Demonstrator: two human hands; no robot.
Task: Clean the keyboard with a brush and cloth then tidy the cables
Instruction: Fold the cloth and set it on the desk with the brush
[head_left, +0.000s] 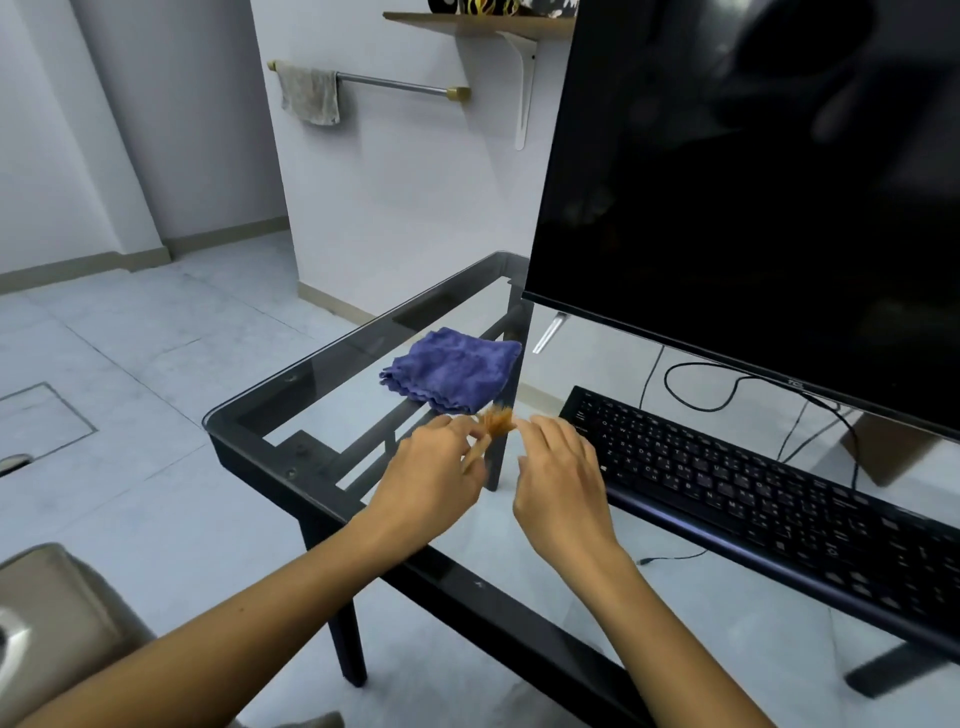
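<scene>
- The left hand (436, 467) reaches forward over the glass table (249, 410), back of the hand up, fingers curled round the handle of the brush (498, 420).
- The right hand (561, 478) is level with it, bent fingertips at the bristles; blur hides whether they pinch.
- The brush is held above the table between the purple cloth (452, 371) and the keyboard's (753, 483) left end. Its long axis tilts up and away, with the orange bristles at the far end.

Glossy glass table (291, 387) on a matt dark frame; fluffy purple cloth (452, 371) (terry-like); matt black plastic keyboard (769, 483); brush (497, 422) with rusty bristles.
</scene>
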